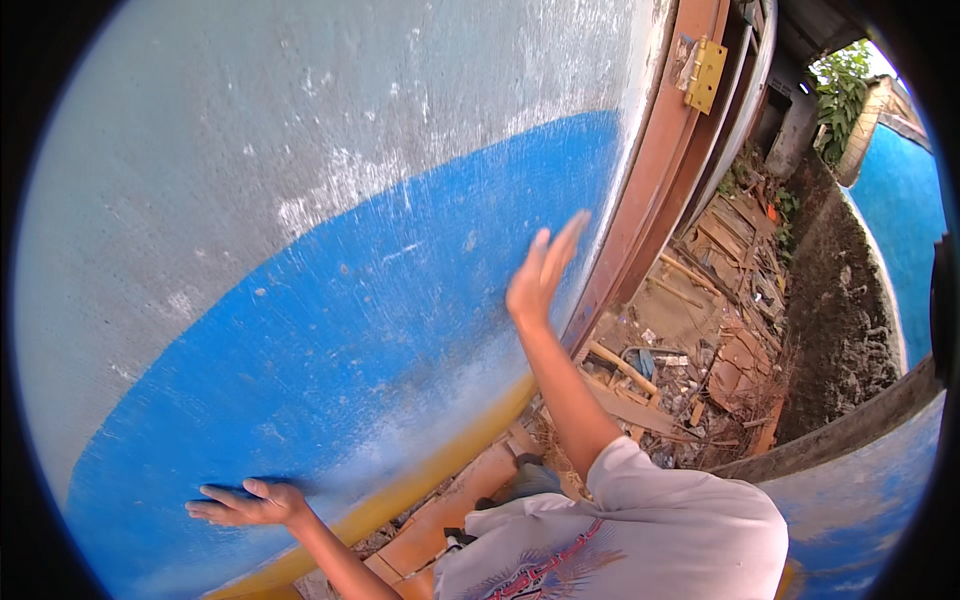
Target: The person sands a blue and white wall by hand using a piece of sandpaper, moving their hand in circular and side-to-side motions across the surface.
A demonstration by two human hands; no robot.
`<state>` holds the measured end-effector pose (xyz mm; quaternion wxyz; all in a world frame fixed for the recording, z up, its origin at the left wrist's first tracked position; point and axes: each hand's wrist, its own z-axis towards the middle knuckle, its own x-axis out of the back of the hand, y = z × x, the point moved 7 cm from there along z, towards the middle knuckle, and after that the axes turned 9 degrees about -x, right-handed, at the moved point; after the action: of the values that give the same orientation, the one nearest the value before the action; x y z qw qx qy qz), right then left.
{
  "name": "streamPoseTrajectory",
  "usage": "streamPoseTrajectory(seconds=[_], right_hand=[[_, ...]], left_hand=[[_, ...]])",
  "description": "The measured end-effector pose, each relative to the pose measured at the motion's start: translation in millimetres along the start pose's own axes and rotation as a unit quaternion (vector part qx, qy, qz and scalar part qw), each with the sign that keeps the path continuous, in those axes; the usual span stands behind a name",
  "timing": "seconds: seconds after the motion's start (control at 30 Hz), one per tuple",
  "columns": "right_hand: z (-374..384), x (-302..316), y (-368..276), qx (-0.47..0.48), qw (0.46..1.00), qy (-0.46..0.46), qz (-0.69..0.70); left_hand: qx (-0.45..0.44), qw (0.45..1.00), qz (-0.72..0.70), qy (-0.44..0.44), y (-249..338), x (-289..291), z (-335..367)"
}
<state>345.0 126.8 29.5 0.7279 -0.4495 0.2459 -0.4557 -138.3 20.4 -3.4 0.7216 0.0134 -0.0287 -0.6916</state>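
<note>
The blue-painted wall (400,285) stands before the person, bordered by a brown door frame (655,165). The left hand (247,502) sits low, against or just off the wall, the right hand (537,280) higher, near the frame; each grip is unclenched, fingers extended, holding nothing, perhaps because so broad a face suits outstretched palms, though contact cannot be told

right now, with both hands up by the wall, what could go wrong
The wall looks worn and scuffed, so the left hand could pick up grit. The right hand is near the frame, whose edge might scrape it. Loose debris lies beyond the frame, so a step there could mean a trip.
</note>
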Motion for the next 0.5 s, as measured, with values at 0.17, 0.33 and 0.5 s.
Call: streamPoseTrajectory(seconds=[0.17,0.33,0.5], right_hand=[[-68,-22,-29,0.233,0.972,0.0,-0.041],[-34,-4,41,-0.07,0.998,-0.001,0.008],[-9,-7,-33,0.047,0.999,0.0,-0.012]], left_hand=[[0.008,1.0,0.001,-0.012,-3,-3,1],[-0.038,0.999,-0.028,0.006,5,-2,3],[-0.016,1.0,-0.021,-0.004,-2,-3,-2]])
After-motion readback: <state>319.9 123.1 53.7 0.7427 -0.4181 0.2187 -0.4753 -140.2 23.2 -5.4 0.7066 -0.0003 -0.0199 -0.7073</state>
